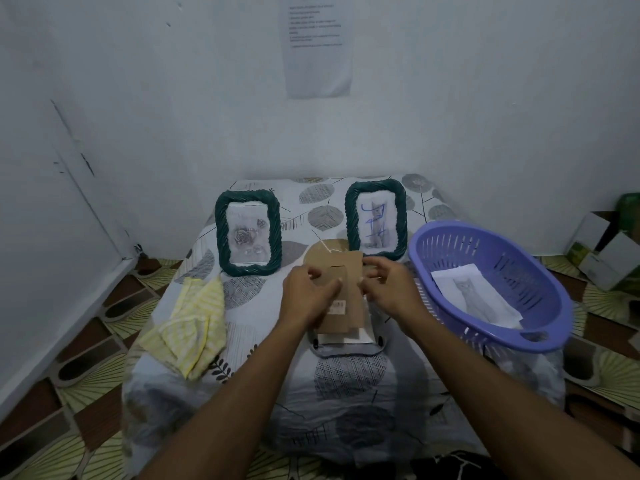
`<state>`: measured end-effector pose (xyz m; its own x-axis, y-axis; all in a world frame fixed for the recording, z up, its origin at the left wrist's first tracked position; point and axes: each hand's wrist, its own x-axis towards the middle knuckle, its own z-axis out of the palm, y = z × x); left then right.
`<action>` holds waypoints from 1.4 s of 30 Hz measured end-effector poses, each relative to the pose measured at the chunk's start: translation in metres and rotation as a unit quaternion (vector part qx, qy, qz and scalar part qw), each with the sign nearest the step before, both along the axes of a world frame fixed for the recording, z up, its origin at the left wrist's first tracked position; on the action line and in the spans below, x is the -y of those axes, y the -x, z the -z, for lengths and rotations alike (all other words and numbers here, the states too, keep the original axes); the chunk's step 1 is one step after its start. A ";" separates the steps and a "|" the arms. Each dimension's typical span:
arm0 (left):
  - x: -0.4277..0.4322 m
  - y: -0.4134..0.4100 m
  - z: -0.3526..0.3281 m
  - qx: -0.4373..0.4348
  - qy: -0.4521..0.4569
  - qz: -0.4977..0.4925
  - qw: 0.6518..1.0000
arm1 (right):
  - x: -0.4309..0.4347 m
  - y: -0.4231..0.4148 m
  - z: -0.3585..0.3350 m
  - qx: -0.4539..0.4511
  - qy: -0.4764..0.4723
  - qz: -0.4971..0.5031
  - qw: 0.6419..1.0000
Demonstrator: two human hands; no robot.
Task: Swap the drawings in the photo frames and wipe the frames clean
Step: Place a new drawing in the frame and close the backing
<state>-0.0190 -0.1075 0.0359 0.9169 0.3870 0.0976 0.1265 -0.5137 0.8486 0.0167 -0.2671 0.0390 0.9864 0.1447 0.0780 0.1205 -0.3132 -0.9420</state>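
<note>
Two dark green twisted frames stand upright at the back of the table: the left frame (247,232) shows a rose drawing, the right frame (376,220) a cat drawing with blue marks. A third frame (346,348) lies face down in the middle. Over it, my left hand (308,292) and my right hand (388,285) both grip its brown cardboard backing (341,271). A white sheet edge (343,339) shows under the backing. A yellow striped cloth (188,323) lies at the left.
A purple plastic basket (491,258) at the right holds a loose cat drawing (476,297). The small table has a leaf-patterned cover (349,393). White walls close in behind and left. Cardboard boxes (606,254) sit on the floor, far right.
</note>
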 end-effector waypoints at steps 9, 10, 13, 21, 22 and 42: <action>-0.019 0.018 0.023 0.072 -0.048 0.076 0.993 | 0.013 0.004 0.014 0.007 0.051 -0.001 0.999; -0.020 0.019 0.025 0.076 -0.051 0.080 0.993 | 0.014 0.003 0.014 0.012 0.059 -0.002 0.998; -0.023 0.020 0.030 0.081 -0.061 0.083 0.991 | 0.013 0.002 0.019 0.018 0.087 -0.004 0.996; -0.026 0.021 0.038 0.086 -0.078 0.099 0.988 | 0.014 0.001 0.024 0.057 0.162 -0.013 0.985; -0.027 0.021 0.040 0.084 -0.078 0.100 0.988 | 0.014 0.001 0.024 0.062 0.173 -0.017 0.983; -0.027 0.024 0.061 0.095 -0.161 0.090 0.978 | 0.016 0.005 0.044 0.170 0.363 -0.078 0.913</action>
